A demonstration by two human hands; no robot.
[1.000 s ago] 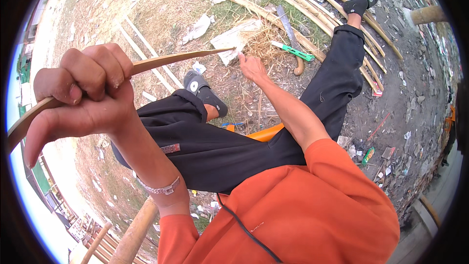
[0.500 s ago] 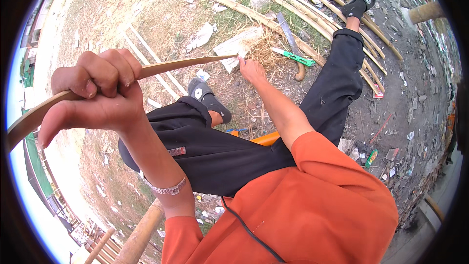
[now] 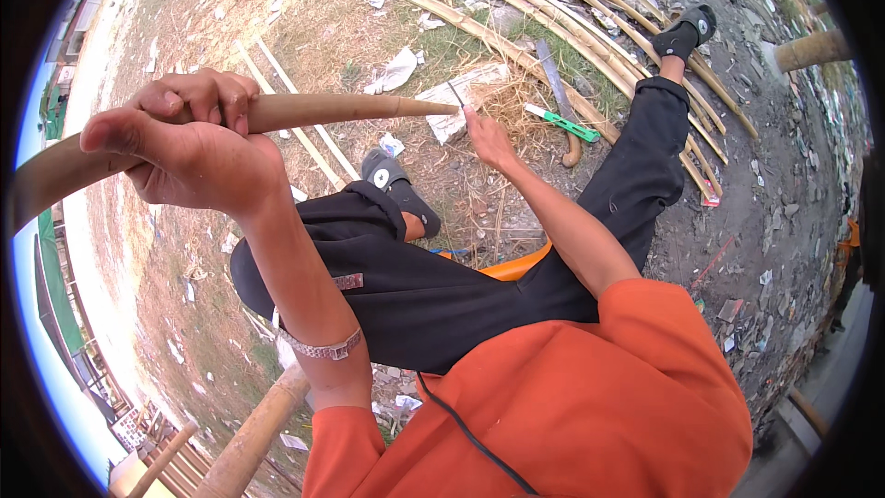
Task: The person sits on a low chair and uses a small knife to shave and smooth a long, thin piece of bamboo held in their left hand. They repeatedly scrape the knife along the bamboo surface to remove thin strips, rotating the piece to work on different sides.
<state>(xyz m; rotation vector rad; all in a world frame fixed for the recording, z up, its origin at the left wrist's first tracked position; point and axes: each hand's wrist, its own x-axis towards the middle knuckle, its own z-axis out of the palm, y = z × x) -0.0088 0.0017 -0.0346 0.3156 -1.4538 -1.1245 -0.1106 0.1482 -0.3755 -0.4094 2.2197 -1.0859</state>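
My left hand point(image 3: 198, 148) is raised at the left, its fingers curled around a long bamboo strip point(image 3: 341, 111). The strip runs from the left edge of the view across my lap and tapers to its far end near my right hand point(image 3: 489, 140). My right hand is closed on a thin dark tool point(image 3: 455, 92), like a narrow blade, which sticks up past the strip's end; its handle is hidden in my fist. Pale shavings point(image 3: 516, 101) lie on the ground just beyond that hand.
A handsaw point(image 3: 552, 74) and a green-handled tool point(image 3: 564, 122) lie by the shavings. Several split bamboo lengths point(image 3: 590, 32) stretch past my outstretched leg. Two pale strips point(image 3: 304, 115) lie at the left. Bamboo poles point(image 3: 263, 424) stand at the lower left; an orange seat point(image 3: 516, 266) is under me.
The strip has rolled so its broad rounded face now shows. My left hand has turned with it, thumb coming up. The dark tool at my right hand has come into sight.
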